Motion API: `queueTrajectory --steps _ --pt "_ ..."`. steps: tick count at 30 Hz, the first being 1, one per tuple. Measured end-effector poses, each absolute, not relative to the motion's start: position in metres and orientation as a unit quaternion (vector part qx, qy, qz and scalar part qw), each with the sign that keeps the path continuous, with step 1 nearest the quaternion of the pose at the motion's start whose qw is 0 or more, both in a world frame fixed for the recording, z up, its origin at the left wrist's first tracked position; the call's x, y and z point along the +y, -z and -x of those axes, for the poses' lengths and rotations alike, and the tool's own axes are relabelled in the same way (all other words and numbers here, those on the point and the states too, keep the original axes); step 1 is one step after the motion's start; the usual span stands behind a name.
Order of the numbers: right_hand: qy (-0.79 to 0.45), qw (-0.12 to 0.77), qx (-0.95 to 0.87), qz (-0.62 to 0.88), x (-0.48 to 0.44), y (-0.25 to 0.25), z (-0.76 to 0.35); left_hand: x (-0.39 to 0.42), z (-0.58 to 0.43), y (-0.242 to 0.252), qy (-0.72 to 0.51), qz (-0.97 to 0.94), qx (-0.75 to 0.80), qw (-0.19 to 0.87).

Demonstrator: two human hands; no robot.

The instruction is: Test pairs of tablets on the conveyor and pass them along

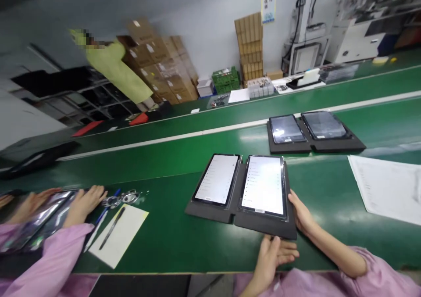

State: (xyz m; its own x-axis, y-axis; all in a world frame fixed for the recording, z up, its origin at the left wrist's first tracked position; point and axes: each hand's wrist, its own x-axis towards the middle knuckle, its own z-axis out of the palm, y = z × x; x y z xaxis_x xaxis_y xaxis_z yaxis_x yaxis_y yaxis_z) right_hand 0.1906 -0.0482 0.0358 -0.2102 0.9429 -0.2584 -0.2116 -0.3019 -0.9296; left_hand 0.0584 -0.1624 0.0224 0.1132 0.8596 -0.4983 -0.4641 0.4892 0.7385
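A black foam tray (233,218) lies on the green bench before me, carrying two tablets side by side. Both the left tablet (217,178) and the right tablet (263,185) have lit white screens with lines of list text. My right hand (303,216) grips the tray's right edge, its fingers partly hidden by the tray. Just under the tray's front right corner is my left hand (274,257), fingers stretched out and apart, the fingertips close to the edge. Whether they touch it I cannot tell.
A second foam tray (289,148) with two dark-screened tablets stands farther back. White sheets (388,187) lie at right. On the left, a notepad (118,235) holds a pen (112,227), and a co-worker's hands (83,205) rest on wrapped items. Another person (115,69) stands near stacked cartons (161,64).
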Motion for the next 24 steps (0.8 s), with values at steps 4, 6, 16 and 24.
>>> queueTrajectory --steps 4,6,16,24 --pt "-0.586 0.434 -0.429 0.534 -0.070 -0.019 -0.231 -0.170 -0.030 -0.068 -0.270 -0.363 0.422 0.786" --pt "-0.522 0.424 -0.458 0.581 -0.074 -0.017 -0.259 -0.170 0.007 -0.085 -0.226 -0.442 0.395 0.773" --pt "-0.167 0.233 -0.744 0.603 -0.051 -0.088 -0.289 -0.148 0.110 -0.051 -0.395 -0.485 0.757 0.187" --pt "-0.102 0.208 -0.883 0.408 -0.069 -0.091 -0.235 -0.161 0.094 -0.041 -0.281 -0.569 0.769 0.081"
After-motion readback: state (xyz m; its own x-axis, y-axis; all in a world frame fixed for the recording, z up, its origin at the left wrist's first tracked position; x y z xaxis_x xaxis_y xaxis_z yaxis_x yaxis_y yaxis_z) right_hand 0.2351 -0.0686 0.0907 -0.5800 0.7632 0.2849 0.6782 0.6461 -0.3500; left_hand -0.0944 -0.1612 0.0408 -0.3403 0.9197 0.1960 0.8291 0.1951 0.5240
